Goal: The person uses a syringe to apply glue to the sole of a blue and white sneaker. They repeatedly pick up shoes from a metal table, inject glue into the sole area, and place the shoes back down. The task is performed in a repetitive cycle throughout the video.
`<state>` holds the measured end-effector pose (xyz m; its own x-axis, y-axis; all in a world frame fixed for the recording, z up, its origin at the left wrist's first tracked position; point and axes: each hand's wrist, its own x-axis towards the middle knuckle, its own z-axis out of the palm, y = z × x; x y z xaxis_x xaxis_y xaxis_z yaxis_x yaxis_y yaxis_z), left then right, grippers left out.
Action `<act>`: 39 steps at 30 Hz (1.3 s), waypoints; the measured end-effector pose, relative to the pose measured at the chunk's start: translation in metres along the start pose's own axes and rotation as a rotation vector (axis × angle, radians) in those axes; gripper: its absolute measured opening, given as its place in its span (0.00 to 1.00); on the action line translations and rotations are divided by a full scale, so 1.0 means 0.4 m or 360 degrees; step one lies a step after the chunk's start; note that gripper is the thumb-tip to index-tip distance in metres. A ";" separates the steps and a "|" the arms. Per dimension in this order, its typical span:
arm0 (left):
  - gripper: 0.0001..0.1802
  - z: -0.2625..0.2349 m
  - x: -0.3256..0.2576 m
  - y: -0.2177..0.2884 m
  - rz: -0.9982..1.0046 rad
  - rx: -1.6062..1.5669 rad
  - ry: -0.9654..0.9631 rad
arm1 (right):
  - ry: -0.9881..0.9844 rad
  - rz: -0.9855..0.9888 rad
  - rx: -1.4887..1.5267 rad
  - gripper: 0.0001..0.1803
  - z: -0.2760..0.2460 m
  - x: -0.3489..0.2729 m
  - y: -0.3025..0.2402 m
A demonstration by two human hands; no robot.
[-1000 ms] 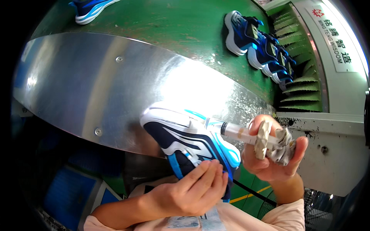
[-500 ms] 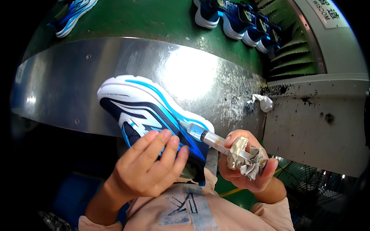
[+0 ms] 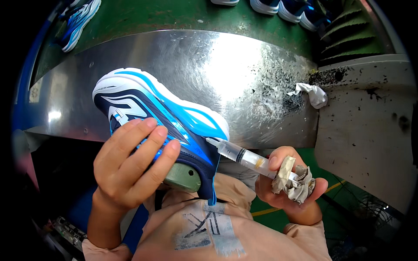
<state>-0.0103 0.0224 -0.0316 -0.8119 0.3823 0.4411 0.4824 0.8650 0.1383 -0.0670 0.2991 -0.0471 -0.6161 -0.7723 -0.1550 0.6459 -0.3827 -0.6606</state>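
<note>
A navy and blue sneaker (image 3: 174, 126) with a white and light-blue sole lies tilted on its side, its sole turned away from me. A green shoe last (image 3: 183, 177) fills its opening. My left hand (image 3: 133, 163) grips the sneaker from the near side, fingers laid over its upper and thumb hidden. In my right hand (image 3: 291, 178) is a clear syringe (image 3: 248, 158) with crumpled wrapping (image 3: 298, 185) around its plunger end. The nozzle points left and meets the seam between upper and sole near the heel.
Under the sneaker runs a curved steel ledge (image 3: 152, 48), scuffed and flecked at its right. Beyond it lies a green belt (image 3: 174, 17) with another sneaker (image 3: 80, 24) and several shoes (image 3: 289, 11). A crumpled white rag (image 3: 314, 95) rests by the pale machine panel (image 3: 361, 122).
The sneaker has shifted left and swung slightly, baring more of the green last. My left hand has moved left along with it. The syringe nozzle has slid along the seam toward the heel.
</note>
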 end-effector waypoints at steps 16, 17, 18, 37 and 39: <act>0.25 -0.014 0.137 -0.011 -0.0018 0.0028 -0.0482 | 0.0085 0.0118 0.0449 0.58 -0.094 -0.033 0.029; 0.26 -0.013 0.145 -0.013 -0.0009 0.0031 -0.0512 | 0.0097 0.0105 0.0410 0.57 -0.091 -0.035 0.030; 0.26 -0.011 0.153 -0.018 0.0001 0.0033 -0.0542 | 0.0111 0.0090 0.0374 0.56 -0.091 -0.037 0.032; 0.44 0.043 0.235 0.116 -0.0286 0.0060 -0.0690 | 0.0534 -0.0481 0.0131 0.54 -0.030 -0.057 0.055; 0.42 0.050 0.242 0.139 -0.0387 0.0077 -0.0657 | 0.0619 -0.0480 0.0127 0.56 -0.010 -0.059 0.051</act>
<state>-0.0686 0.1140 0.0010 -0.9667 0.2557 0.0107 0.2544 0.9557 0.1480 -0.0414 0.3116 -0.0599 -0.8936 -0.3808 -0.2379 0.4359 -0.6092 -0.6624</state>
